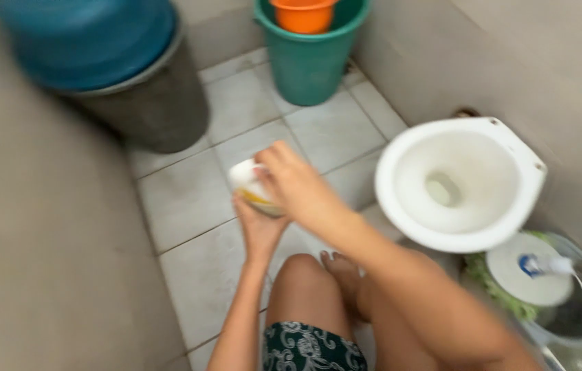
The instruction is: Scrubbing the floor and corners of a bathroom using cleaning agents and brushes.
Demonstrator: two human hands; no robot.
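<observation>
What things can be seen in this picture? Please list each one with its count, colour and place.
small container: one, white with a yellow band, held between both hands above the floor
toilet bowl: one, white, no lid seen, at the right by the wall
bucket: one, green, at the top by the corner
small pail: one, orange, inside the green bucket
big drum: one, dark grey, at the top left
drum lid: one, blue, on the drum
floor tiles: many, pale grey
round white object: one, blurred, in a basin at the lower right
left hand: one, under the container
right hand: one, on top of the container
</observation>
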